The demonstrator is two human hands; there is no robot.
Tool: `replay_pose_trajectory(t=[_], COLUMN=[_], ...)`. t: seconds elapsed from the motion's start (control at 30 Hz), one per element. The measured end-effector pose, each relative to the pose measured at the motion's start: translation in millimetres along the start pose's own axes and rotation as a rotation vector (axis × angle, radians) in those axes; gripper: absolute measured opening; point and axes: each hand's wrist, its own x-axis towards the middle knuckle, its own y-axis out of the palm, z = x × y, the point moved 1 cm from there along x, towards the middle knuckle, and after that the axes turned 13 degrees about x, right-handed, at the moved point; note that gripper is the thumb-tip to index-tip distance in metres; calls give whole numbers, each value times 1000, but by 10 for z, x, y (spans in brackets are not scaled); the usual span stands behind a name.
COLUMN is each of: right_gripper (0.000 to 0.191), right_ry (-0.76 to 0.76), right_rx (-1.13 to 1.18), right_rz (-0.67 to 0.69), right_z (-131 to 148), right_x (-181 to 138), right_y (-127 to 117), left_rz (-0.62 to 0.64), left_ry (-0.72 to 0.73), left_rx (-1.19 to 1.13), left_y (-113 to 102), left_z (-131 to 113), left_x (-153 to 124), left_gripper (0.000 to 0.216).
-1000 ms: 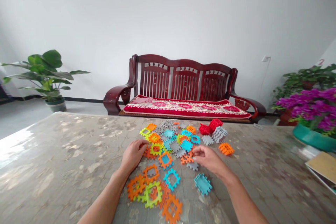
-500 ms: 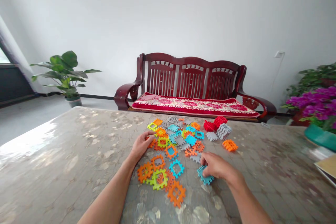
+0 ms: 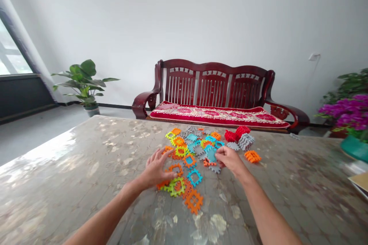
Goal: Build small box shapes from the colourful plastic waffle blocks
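Note:
A loose heap of flat, notched-edge plastic puzzle tiles in orange, lime, blue and grey covers the middle of the table. My left hand [image 3: 156, 169] is open, thumb and fingers spread, over the heap's left side beside a lime frame tile [image 3: 177, 187] and an orange frame tile [image 3: 176, 169]. On the right, my right hand [image 3: 228, 159] pinches the edge of a blue tile [image 3: 211, 154] above the heap. Close to me lie an orange window tile [image 3: 193, 201] and a blue frame tile [image 3: 194, 178].
Beyond my right hand stand red tile clusters [image 3: 241, 131], a grey tile stack [image 3: 246, 141] and an orange stack [image 3: 252, 156]. A patterned cover lies over the table [image 3: 94, 183]. Behind it is a wooden bench [image 3: 211, 84]. Purple flowers [image 3: 345, 111] stand at right.
My right hand has carried the blue tile away from me and left, onto the heap. My left hand has come nearer and spread its fingers. The view has shifted slightly.

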Motion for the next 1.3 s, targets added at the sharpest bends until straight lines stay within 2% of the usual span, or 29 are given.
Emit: replay_pose_trajectory(t=[0.07,0.13,0.2,0.3,0.37,0.43,0.5,0.6,0.67,0.73,0.87,1.03,1.2,1.3], right_gripper=[36,49,52,56,80,97,92,63,47,39,39,39,28,28], right_ry=[-39,-90,-153,-222,-334,-361,-368,-414,-456,-480,-478,-487,-520,-570], right_rx=[98,36,-76,-204,-367,-503,-593,-652,-662,-671,-696,-641,-544,-496], right_rz=[-121,-214,-217,50,225,283,264,163,121,102,70,12,-20,-57], right_z=[-16,-54,-89,-104,-95,-110,-141,-168,-152,-120,-83,-111,-116,-116], right_x=[46,16,-101,-385,-578,-716,-779,-763,-713,-658,-596,-607,-623,-610], right_y=[76,172,307,575,751,889,981,1038,1039,1029,1020,1011,961,944], left_rz=[57,100,125,97,74,58,30,-32,-71,-94,-113,-187,-233,-216], left_ry=[52,109,128,140,170,205,232,267,275,277,254,206,119,33], left_rx=[45,85,120,142,134,126,124,114,92,56,5,-50,-18,33], left_y=[54,116,162,173,151,126,107,90,85,82,68,17,-53,-98], left_z=[-12,-40,-82,-163,-214,-252,-276,-297,-308,-317,-347,-416,-466,-489], left_x=[-182,-333,-424,-443,-402,-347,-295,-235,-206,-185,-155,-48,278,540], left_gripper=[104,109,107,92,82,77,74,70,59,40,15,15,10,8])
